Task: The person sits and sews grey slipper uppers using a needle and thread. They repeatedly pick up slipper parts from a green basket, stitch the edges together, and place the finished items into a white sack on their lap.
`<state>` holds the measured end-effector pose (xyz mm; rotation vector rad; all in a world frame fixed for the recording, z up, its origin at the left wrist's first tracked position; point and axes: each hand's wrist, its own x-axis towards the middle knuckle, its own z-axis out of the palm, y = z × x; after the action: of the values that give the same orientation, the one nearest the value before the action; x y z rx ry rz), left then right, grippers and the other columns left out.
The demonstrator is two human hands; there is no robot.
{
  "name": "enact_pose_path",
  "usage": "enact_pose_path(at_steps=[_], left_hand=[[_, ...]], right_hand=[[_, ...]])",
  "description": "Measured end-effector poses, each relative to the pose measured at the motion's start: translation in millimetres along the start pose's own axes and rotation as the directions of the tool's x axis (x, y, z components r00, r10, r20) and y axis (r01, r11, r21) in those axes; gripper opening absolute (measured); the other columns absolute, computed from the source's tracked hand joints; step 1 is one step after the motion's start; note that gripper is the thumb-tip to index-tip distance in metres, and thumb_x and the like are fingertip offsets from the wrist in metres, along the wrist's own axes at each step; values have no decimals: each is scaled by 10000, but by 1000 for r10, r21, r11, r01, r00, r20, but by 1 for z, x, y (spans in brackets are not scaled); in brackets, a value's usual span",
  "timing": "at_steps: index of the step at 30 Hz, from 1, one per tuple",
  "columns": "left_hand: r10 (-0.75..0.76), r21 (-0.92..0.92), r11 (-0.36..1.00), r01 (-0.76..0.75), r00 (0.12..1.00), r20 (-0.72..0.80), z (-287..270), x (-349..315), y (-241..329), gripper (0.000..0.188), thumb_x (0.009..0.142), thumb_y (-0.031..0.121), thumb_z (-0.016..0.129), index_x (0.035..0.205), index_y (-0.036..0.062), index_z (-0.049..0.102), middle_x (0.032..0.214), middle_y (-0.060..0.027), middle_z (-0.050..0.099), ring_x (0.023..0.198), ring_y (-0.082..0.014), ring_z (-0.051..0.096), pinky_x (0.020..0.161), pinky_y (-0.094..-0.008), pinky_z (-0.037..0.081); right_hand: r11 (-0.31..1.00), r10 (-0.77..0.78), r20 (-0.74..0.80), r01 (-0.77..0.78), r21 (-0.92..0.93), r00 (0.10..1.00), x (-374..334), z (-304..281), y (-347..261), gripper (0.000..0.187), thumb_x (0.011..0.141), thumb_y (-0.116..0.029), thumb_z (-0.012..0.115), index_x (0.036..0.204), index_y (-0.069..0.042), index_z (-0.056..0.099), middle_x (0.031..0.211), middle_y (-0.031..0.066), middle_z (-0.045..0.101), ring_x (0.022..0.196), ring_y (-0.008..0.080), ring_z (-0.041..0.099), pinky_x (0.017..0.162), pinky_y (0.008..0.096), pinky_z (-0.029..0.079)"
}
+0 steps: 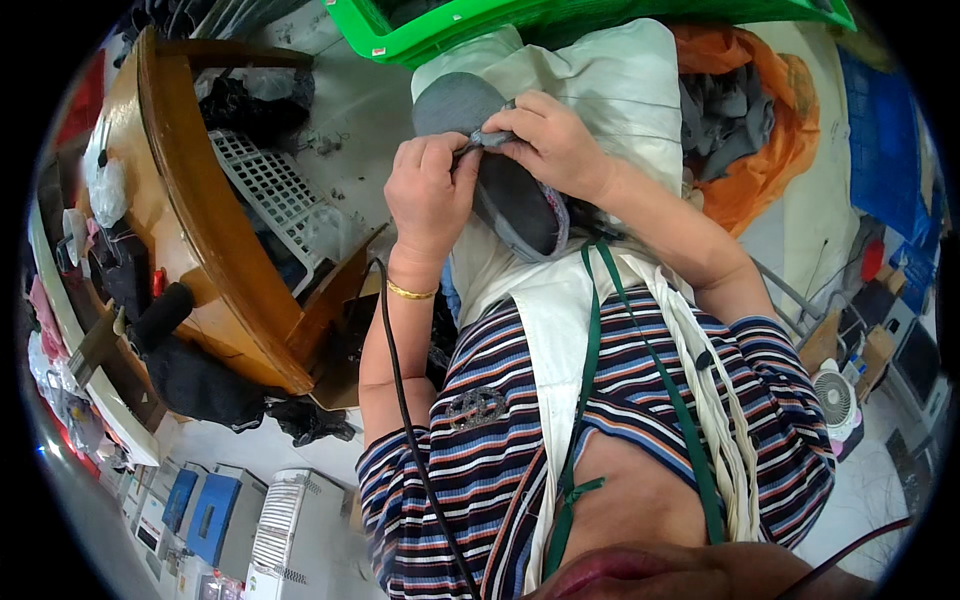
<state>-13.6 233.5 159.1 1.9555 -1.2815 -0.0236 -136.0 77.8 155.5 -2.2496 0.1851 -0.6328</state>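
A grey fabric slipper-like shoe (518, 205) lies over my lap, its rounded grey end (455, 105) pointing away from me and its dark inside facing up. My left hand (430, 185) is closed, thumb and fingers pinching a narrow grey strip across the shoe's middle. From the other side my right hand (550, 140) pinches the same strip, fingertips close to those of the left. The strip bunches up between the two hands; whether it is knotted I cannot tell. Below the shoe a white cloth (610, 90) covers my legs.
Ahead is a green plastic crate (440, 45). An orange bag (790, 130) with grey fabric pieces stands to the right. On the left are a brown wooden table (200, 220) and a white plastic basket (270, 185). A dark cable (395, 360) hangs by my left arm.
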Motion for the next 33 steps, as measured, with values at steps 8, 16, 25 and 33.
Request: enact_pose_path(at_steps=[8,16,25,33], left_hand=[[-55,-54,997,52,997,-56,-2,-6,-6,244,745,80,775,956,93,655,827,-58,650,751,-270,621,646,-376,508],[-229,-188,951,245,968,102,-12,-5,-7,153,766,124,767,879,63,682,798,-96,651,703,-282,624,624,-363,500],[-478,-443,655,612,790,384,-11,11,-35,279,929,257,679,909,-21,690,732,-64,668,629,-112,576,599,-282,476],[-611,-548,361,755,635,473,-12,25,-27,269,913,262,700,811,15,683,624,28,552,508,-58,467,469,-224,366]], right_hand=[[995,-32,5,33,-92,999,4,10,-5,256,765,-101,759,1010,-92,684,788,85,531,712,274,568,627,369,476],[991,107,101,-114,64,989,10,13,-6,201,829,-172,739,928,-24,645,776,118,548,712,292,546,628,377,448],[940,331,418,-336,-64,846,12,-3,-15,401,884,-351,680,784,26,588,798,202,608,734,379,598,653,444,468],[926,306,-94,-319,-200,947,30,-22,5,296,945,-291,649,803,-31,642,756,94,624,700,212,623,638,329,492]])
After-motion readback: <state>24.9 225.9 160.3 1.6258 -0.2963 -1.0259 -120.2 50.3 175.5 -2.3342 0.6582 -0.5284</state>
